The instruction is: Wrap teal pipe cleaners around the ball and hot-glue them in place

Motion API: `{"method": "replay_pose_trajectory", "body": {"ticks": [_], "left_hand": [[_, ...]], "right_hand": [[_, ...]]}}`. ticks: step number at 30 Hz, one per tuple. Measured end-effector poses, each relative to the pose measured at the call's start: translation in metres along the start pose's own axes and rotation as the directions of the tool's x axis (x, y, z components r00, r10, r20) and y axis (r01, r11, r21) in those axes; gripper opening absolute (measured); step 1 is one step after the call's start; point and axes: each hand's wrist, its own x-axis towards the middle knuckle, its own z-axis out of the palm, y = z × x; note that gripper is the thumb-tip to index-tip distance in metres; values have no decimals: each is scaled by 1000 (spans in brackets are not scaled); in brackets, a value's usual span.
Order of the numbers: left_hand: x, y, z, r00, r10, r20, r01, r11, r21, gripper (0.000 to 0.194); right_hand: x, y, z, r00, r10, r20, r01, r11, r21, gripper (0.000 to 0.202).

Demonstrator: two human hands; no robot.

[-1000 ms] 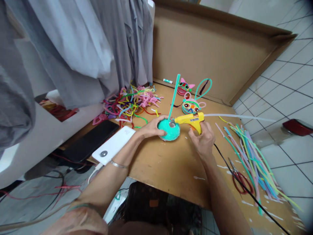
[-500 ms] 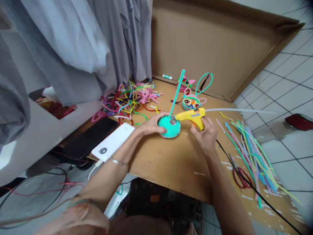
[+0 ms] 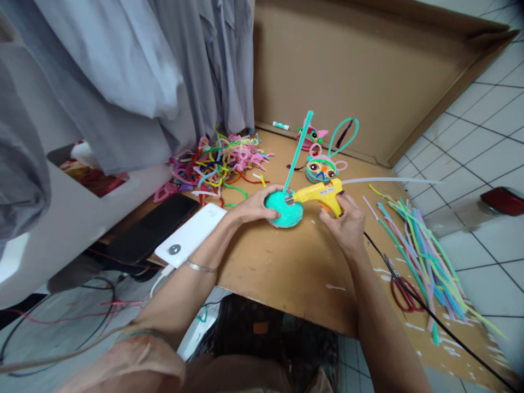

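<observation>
My left hand [image 3: 260, 206] is closed around the left side of a round teal piece wound from pipe cleaner [image 3: 289, 214]. A straight teal stem [image 3: 298, 150] sticks up from its far edge, leaning right. In my right hand [image 3: 346, 221] is a yellow hot glue gun [image 3: 319, 193], its fingers wrapped about the handle and trigger. The gun's metal nozzle meets the top of the teal piece near the stem's foot; whether glue is coming out cannot be made out. A long translucent glue stick [image 3: 388, 179] juts from the gun's back.
Behind stand two decorated animal-face crafts [image 3: 321, 168]. Tangled pipe-cleaner scraps [image 3: 229, 158] lie left, near a black phone [image 3: 153, 226] and white power bank [image 3: 190, 234]. At right are straight pipe cleaners [image 3: 426, 256], red-handled scissors [image 3: 403, 292] and a black cord [image 3: 438, 327]. Cardboard [image 3: 360, 76] walls the back.
Both hands keep their grips, with the nozzle still at the teal piece. The view has shifted slightly, and the glue stick's far end sits a little further left.
</observation>
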Motion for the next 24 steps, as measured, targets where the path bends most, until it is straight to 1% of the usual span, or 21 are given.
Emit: {"method": "replay_pose_trajectory", "body": {"ticks": [5, 8, 14, 24], "left_hand": [[0, 2, 1, 1000, -19, -8, 19, 1000, 4, 79], [0, 4, 0, 1000, -9, 0, 9, 1000, 21, 80], [0, 5, -2, 1000, 20, 17, -21, 997, 75, 77], [-2, 5, -1, 1000, 20, 9, -20, 997, 70, 75]], "right_hand": [[1, 3, 2, 998, 30, -48, -30, 999, 12, 13], [1, 5, 2, 997, 47, -66, -46, 999, 19, 13], [-1, 2, 3, 997, 47, -60, -46, 999, 15, 12], [0, 2, 1, 999, 24, -46, -23, 999, 25, 10]]}}
